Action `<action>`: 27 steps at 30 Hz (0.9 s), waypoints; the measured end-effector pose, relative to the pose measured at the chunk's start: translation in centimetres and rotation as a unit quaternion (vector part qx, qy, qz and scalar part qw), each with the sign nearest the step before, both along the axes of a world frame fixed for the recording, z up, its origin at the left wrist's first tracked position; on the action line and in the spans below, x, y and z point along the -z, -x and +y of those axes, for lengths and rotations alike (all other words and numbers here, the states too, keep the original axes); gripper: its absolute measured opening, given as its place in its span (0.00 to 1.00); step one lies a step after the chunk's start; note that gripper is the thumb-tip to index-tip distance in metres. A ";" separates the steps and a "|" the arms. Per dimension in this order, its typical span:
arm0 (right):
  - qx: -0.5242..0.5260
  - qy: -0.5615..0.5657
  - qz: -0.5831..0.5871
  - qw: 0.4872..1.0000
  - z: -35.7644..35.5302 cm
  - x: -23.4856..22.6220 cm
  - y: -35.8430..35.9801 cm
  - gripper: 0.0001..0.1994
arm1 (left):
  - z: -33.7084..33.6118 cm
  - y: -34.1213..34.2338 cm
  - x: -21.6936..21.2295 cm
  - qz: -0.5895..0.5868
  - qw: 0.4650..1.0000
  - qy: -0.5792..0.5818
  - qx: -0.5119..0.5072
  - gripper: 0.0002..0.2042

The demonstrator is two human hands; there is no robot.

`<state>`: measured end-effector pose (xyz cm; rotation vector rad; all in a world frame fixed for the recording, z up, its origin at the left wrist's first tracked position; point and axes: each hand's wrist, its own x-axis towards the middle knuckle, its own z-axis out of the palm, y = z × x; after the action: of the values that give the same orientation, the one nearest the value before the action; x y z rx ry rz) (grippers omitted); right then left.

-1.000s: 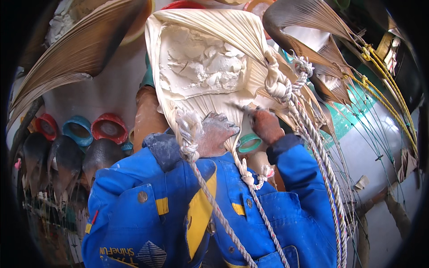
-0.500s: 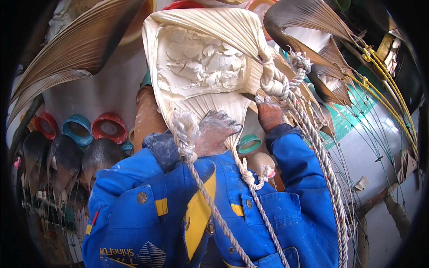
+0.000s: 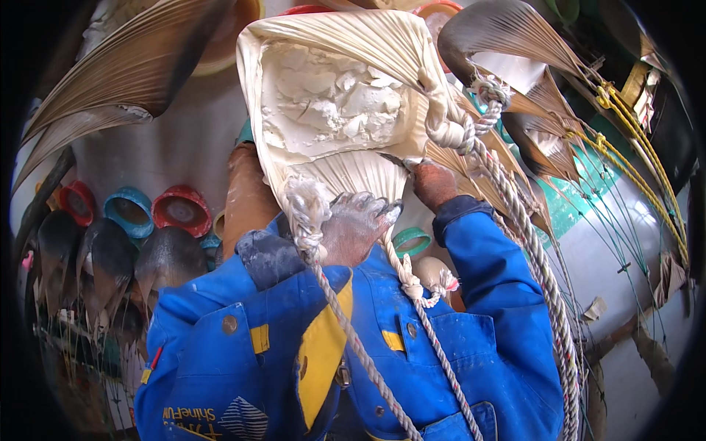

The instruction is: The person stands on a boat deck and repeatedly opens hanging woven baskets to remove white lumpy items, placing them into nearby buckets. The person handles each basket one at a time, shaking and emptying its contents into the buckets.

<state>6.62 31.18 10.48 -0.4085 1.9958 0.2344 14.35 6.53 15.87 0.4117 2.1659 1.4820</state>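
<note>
A cream pleated cloth [image 3: 353, 176] hangs as a sling, its corners twisted and knotted to ropes. Inside it lies a lumpy white paste [image 3: 331, 99] with a rough, broken surface. My left hand [image 3: 357, 231] is powdered white, its fingers curled over the cloth's gathered near side. On the right, my right hand [image 3: 432, 182] is closed around a small dark blade [image 3: 395, 158], whose tip points left along the near edge of the paste. The blade's handle is hidden in the fist. A frayed, knotted rope [image 3: 307, 220] passes beside my left hand.
Thick ropes [image 3: 540, 272] run down past my right arm. Dark pleated cloths [image 3: 132, 66] hang at both sides. Red and blue bowls [image 3: 129, 212] sit at left, with a green ring [image 3: 410, 241] below the sling. Yellow cords [image 3: 640, 117] and thin strings stretch along the right.
My right hand has moved slightly left and down, and more of the blade shows over the cloth's near edge. My left hand has shifted a little lower, staying at the cloth.
</note>
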 end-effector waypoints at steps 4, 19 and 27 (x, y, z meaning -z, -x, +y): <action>-0.002 0.067 -0.005 0.998 -1.9 -3.7 3.5 0.11 | -0.1 -0.6 -0.8 -0.034 0.995 0.085 0.035 0.28; -0.097 0.177 -0.110 0.973 -7.8 -2.4 3.6 0.09 | -0.9 -2.2 0.1 0.067 0.997 0.042 0.015 0.24; 0.051 0.218 -0.145 0.964 -4.4 -6.2 3.7 0.16 | -0.7 -1.8 0.2 0.045 0.999 0.005 0.012 0.23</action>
<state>2.91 26.79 16.72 -0.5807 1.7628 -0.3223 16.13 5.87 15.69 0.5068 2.2285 1.4657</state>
